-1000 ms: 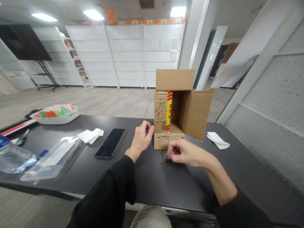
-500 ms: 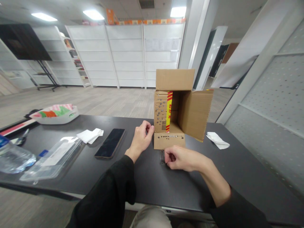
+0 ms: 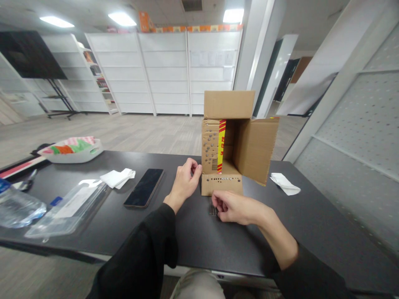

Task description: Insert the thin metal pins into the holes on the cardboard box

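A cardboard box (image 3: 262, 153) stands on the dark table with its opening toward me and its flaps spread. Several round metal heads dot its left flap (image 3: 209, 143), and the bottom flap (image 3: 222, 189) has a row of holes, some with metal heads in them. My left hand (image 3: 187, 178) is closed at the left flap's outer edge, and whatever its fingers pinch is hidden. In front of the bottom flap lie several thin metal screws or nails (image 3: 212, 207) side by side. My right hand (image 3: 232, 206) rests over their right end, fingers curled, with the fingertips' contents hidden.
Left of my hands lie a phone (image 3: 144, 187), folded tissue (image 3: 118, 178), a clear plastic case (image 3: 70, 211) and a water bottle (image 3: 20, 207). A white basket (image 3: 75, 155) stands at the back left. Another tissue (image 3: 285, 184) lies right of the box.
My right hand has shifted slightly left, its fingers now reaching further over the screws or nails. My left hand keeps its place by the left flap.
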A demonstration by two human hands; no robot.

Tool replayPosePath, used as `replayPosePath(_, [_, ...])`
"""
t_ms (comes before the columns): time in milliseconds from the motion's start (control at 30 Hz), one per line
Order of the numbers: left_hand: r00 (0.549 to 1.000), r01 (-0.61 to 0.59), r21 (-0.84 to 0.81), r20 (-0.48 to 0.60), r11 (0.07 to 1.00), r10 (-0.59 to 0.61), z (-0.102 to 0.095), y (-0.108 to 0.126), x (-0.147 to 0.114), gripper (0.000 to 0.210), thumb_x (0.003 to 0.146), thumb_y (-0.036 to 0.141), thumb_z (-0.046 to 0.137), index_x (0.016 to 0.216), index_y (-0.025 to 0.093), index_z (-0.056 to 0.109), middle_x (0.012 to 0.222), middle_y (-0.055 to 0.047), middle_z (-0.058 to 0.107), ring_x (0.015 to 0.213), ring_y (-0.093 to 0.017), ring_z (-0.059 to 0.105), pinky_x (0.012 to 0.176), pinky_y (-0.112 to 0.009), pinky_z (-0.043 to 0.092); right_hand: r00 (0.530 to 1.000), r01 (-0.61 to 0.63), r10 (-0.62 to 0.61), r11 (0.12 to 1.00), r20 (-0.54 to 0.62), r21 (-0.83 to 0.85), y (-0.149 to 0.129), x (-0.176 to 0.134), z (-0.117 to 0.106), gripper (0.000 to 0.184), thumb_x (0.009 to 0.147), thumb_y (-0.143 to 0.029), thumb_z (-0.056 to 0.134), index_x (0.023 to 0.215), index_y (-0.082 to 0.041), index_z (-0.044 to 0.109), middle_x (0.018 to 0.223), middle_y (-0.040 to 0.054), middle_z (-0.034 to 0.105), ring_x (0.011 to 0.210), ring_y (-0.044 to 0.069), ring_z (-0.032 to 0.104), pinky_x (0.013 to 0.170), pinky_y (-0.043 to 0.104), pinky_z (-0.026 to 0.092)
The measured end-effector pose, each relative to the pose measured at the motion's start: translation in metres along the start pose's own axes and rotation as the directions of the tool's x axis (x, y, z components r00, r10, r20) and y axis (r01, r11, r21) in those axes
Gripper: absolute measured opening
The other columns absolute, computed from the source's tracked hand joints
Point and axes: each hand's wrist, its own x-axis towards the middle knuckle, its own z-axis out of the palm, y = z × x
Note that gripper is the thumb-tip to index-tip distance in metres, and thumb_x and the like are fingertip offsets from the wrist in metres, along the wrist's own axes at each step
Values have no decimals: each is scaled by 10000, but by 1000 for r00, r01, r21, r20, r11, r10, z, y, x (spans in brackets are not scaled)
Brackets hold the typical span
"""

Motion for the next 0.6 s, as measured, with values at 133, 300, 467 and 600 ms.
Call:
replayPosePath(133, [1000,1,5,4,1000,-1,0,0,0,224,955,387,454,819,212,481,733,10,577,675,-138,547,686,-284,413,1000,-12,12,1000,27,7,0,1,1,432,674,-18,586,1075,-177,600,730,-50,563,639,108,518,581,214,390])
replayPosePath(300, [1000,-1,5,5,1000,1,0,0,0,218,953,379,458,815,211,478,734,10,577,679,-138,545,690,-285,414,998,-38,39,999,49,-14,-5,2,-1,489,678,-20,585,1139,-165,655,721,-38,582,633,108,527,578,209,401])
replayPosePath(467, [1000,3,0,8,1000,-3,0,-1,0,223,955,385,459,818,211,482,732,11,576,676,-137,545,680,-282,414,998,-43,44,999,49,-17,-6,2,-2,400,672,-15,585,1036,-154,674,701,-39,586,627,107,530,582,202,409])
replayPosePath(600, [1000,2,12,4,1000,-2,0,-2,0,225,955,386,460,814,212,485,731,11,580,678,-138,548,686,-284,416,998,-36,37,999,44,-15,-5,2,-1,404,671,-16,584,1039,-157,669,703,-37,594,633,110,538,585,201,409])
